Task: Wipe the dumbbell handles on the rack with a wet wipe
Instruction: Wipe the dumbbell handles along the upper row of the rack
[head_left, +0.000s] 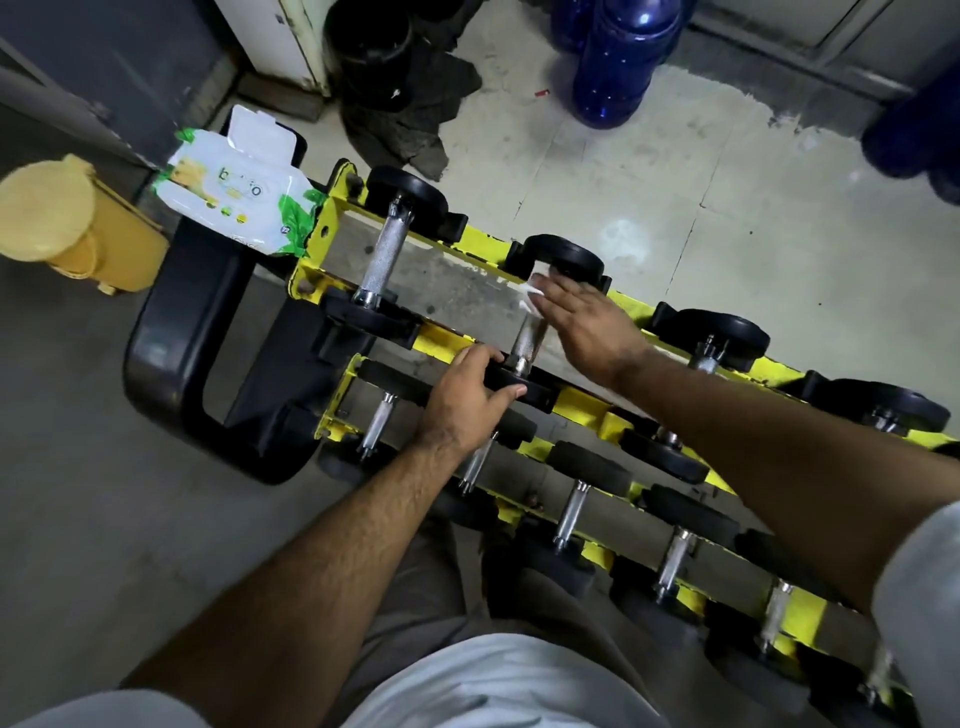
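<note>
Over a concrete floor (649, 171), our left hand (462, 400) grips a heavy dumbbell's (524, 332) rubber end while our right hand (587, 322), fingers straight, presses a limp wet wipe (531, 297) against its stiff knurled handle (527, 338) on the yellow rack (447, 340).

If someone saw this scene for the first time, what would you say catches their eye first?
Probably the bright yellow dumbbell rack running diagonally across the middle, lined with black-ended dumbbells. At its upper tier the right hand presses a white wet wipe onto a metal dumbbell handle, while the left hand grips that dumbbell's near black end. An open wipes pack sits at the rack's far left end, beside a yellow bin.
</note>
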